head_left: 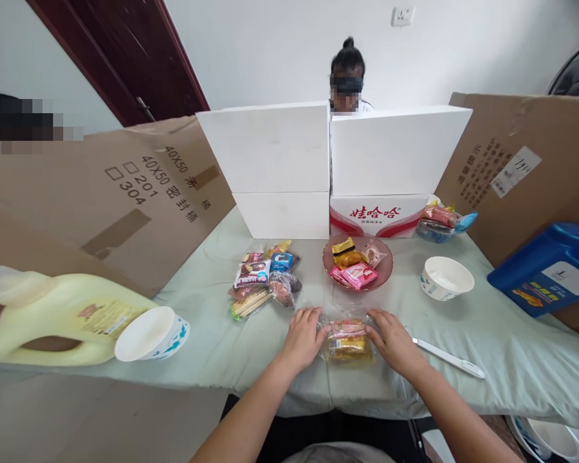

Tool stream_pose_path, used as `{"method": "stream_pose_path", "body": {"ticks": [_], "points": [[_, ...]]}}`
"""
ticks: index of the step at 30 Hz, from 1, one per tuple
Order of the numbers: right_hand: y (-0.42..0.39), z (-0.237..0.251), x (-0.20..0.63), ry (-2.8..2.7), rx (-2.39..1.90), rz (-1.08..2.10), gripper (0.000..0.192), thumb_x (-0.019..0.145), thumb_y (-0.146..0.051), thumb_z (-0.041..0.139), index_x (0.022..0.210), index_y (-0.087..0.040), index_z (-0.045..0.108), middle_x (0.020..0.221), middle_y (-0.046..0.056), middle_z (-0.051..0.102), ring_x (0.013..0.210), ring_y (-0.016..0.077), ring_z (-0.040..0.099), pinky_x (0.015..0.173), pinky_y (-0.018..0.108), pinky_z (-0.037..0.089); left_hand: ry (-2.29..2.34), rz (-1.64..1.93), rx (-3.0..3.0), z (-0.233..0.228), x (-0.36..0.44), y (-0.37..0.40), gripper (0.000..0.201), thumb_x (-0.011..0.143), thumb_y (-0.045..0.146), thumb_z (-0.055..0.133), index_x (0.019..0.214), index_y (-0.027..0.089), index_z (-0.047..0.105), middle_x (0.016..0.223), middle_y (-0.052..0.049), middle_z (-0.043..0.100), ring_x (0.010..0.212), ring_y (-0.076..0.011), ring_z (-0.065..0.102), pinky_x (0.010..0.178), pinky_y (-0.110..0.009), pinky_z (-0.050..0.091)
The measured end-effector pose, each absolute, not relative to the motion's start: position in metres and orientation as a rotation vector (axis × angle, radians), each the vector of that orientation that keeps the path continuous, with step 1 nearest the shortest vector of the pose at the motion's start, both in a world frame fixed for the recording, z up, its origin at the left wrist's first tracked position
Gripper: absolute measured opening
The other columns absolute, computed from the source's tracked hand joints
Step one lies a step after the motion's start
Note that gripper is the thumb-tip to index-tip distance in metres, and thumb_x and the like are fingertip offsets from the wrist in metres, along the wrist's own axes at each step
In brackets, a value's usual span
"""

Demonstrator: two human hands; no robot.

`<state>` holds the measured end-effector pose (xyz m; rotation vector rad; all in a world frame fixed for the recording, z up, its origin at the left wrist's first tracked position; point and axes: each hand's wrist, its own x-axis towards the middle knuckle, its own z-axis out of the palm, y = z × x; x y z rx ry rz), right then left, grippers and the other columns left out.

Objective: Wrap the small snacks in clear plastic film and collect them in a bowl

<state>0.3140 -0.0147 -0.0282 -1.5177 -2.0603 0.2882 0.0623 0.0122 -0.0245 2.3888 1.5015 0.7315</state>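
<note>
At the near table edge, the left hand and right hand press flat, fingers spread, against either side of a clear snack bag. Just beyond sits a pink bowl of wrapped snacks, with a loose snack pile to its left and a white paper cup to its right. White boxes stand at the far edge.

The cardboard sheet at left reads "40X50", "201", "304"; the white box at centre reads, seemingly, "娃哈哈".
</note>
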Motion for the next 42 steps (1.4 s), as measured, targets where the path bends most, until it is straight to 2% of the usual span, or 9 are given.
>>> {"method": "stream_pose_path", "body": {"ticks": [4, 9, 12, 16, 20, 24, 28, 34, 42], "points": [[-0.016, -0.035, 0.329, -2.047, -1.628, 0.451, 0.042, 0.093, -0.046, 0.046, 0.122, -0.018, 0.058, 0.111, 0.012, 0.066, 0.104, 0.0266, 0.061, 0.089, 0.043, 0.05, 1.372, 0.736, 2.394, -0.025, 0.054, 0.004, 0.014, 0.091, 0.023, 0.053, 0.093, 0.021, 0.067, 0.092, -0.006, 0.064, 0.095, -0.0234, 0.057, 0.086, -0.042, 0.047], [-0.035, -0.018, 0.334, -2.093, -1.575, 0.507, 0.027, 0.09, -0.037, 0.052, 0.106, -0.02, 0.065, 0.092, 0.009, 0.067, 0.088, 0.0232, 0.063, 0.082, 0.04, 0.05, 1.292, 0.957, 2.371, -0.006, 0.046, -0.016, 0.018, 0.091, 0.019, 0.045, 0.085, 0.021, 0.061, 0.104, -0.009, 0.064, 0.105, -0.0245, 0.056, 0.093, -0.044, 0.044], [-0.052, -0.003, 0.336, -2.178, -1.468, 0.573, 0.024, 0.094, -0.029, 0.044, 0.097, -0.022, 0.067, 0.088, 0.007, 0.067, 0.085, 0.0215, 0.062, 0.078, 0.037, 0.049, 1.128, 0.757, 2.328, 0.013, 0.038, -0.029, 0.019, 0.092, 0.017, 0.042, 0.088, 0.022, 0.06, 0.099, -0.007, 0.067, 0.096, -0.0218, 0.061, 0.09, -0.039, 0.045], [-0.079, 0.017, 0.345, -2.374, -1.322, 0.87, 0.018, 0.09, -0.031, 0.053, 0.088, -0.026, 0.07, 0.084, 0.004, 0.067, 0.083, 0.0199, 0.062, 0.075, 0.032, 0.047, 0.911, 0.235, 2.184, 0.03, 0.026, -0.043, 0.01, 0.081, 0.018, 0.059, 0.085, 0.026, 0.064, 0.075, 0.003, 0.068, 0.067, -0.0161, 0.062, 0.061, -0.023, 0.045], [-0.088, 0.028, 0.347, -2.361, -1.393, 1.071, 0.012, 0.081, -0.038, 0.066, 0.085, -0.028, 0.071, 0.08, -0.001, 0.069, 0.072, 0.0168, 0.064, 0.064, 0.026, 0.047, 1.047, 0.333, 2.212, 0.033, 0.039, -0.04, 0.014, 0.082, 0.013, 0.056, 0.081, 0.025, 0.064, 0.075, 0.002, 0.066, 0.068, -0.0162, 0.061, 0.063, -0.024, 0.045], [-0.066, 0.018, 0.331, -2.184, -1.481, 0.792, 0.029, 0.097, -0.033, 0.041, 0.085, -0.024, 0.066, 0.083, 0.002, 0.068, 0.078, 0.0169, 0.064, 0.072, 0.029, 0.049, 1.152, 0.67, 2.366, 0.023, 0.084, -0.027, 0.033, 0.082, 0.017, 0.061, 0.115, 0.024, 0.059, 0.115, -0.007, 0.062, 0.108, -0.0255, 0.057, 0.094, -0.042, 0.045], [-0.042, -0.023, 0.315, -2.011, -1.47, 0.313, 0.031, 0.096, -0.022, 0.036, 0.115, -0.019, 0.06, 0.111, 0.01, 0.065, 0.106, 0.0217, 0.06, 0.093, 0.041, 0.049, 1.17, 0.567, 2.499, -0.004, 0.115, -0.016, 0.077, 0.068, 0.029, 0.079, 0.136, 0.023, 0.044, 0.135, -0.014, 0.052, 0.124, -0.0369, 0.047, 0.102, -0.057, 0.039], [-0.037, -0.071, 0.315, -2.127, -1.492, 0.064, 0.031, 0.093, -0.018, 0.043, 0.117, -0.022, 0.062, 0.126, 0.009, 0.06, 0.119, 0.025, 0.054, 0.101, 0.046, 0.046, 1.114, 0.757, 2.145, -0.032, 0.084, -0.008, 0.056, 0.078, 0.02, 0.068, 0.131, 0.026, 0.052, 0.133, -0.008, 0.058, 0.124, -0.0286, 0.052, 0.107, -0.052, 0.038], [-0.038, -0.07, 0.315, -2.074, -1.486, 0.055, 0.028, 0.092, -0.019, 0.045, 0.113, -0.024, 0.064, 0.123, 0.007, 0.062, 0.115, 0.0242, 0.057, 0.098, 0.044, 0.048, 1.084, 1.215, 0.868, 0.005, 0.065, 0.045, 0.059, 0.064, 0.062, 0.076, 0.098, 0.016, 0.066, 0.086, -0.006, 0.072, 0.078, -0.0214, 0.069, 0.07, -0.033, 0.055]]}}
